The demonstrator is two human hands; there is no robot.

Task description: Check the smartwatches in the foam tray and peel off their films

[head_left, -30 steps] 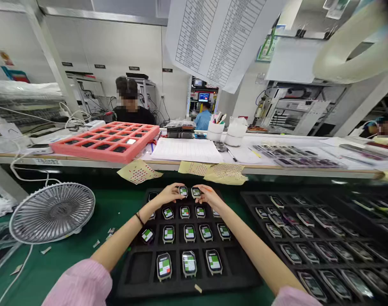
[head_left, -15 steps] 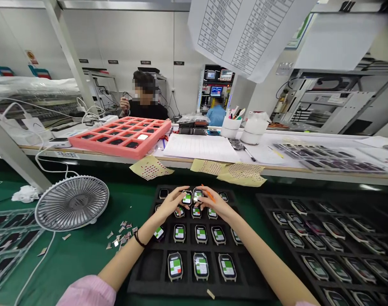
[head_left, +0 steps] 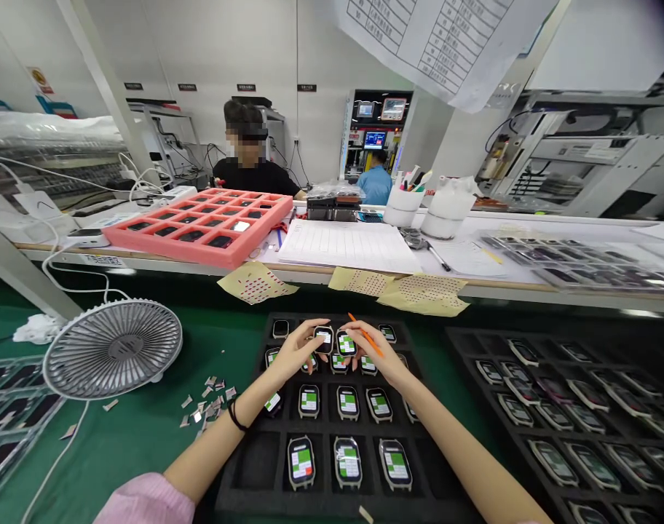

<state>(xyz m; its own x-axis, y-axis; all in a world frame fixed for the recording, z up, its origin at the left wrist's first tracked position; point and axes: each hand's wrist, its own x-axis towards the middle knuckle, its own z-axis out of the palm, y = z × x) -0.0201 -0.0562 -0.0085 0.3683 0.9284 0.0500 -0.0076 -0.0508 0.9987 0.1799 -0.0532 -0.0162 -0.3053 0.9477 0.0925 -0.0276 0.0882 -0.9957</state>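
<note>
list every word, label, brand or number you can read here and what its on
No text is sharp enough to quote.
Hanging sheet: printed table, too blurred.
Shelf-edge label: characters, too blurred.
Black wall plates: too small.
Smartwatch screens: too small.
Blue monitor: too small.
Wall sign: too blurred.

Grey fan (head_left: pixel 112 349) on green worktop (head_left: pixel 146 429), left, small scraps (head_left: pixel 197 417) near it; coral foam tray (head_left: pixel 168 249) on raised shelf (head_left: pixel 310 276), lined paper (head_left: pixel 348 247) beside, then white pen cup (head_left: pixel 402 209); dotted yellow sheets (head_left: pixel 422 292) off shelf edge; co-worker in black (head_left: pixel 255 178) behind, person in blue (head_left: pixel 374 187) farther back; printed table sheet (head_left: pixel 446 47) overhead
</note>
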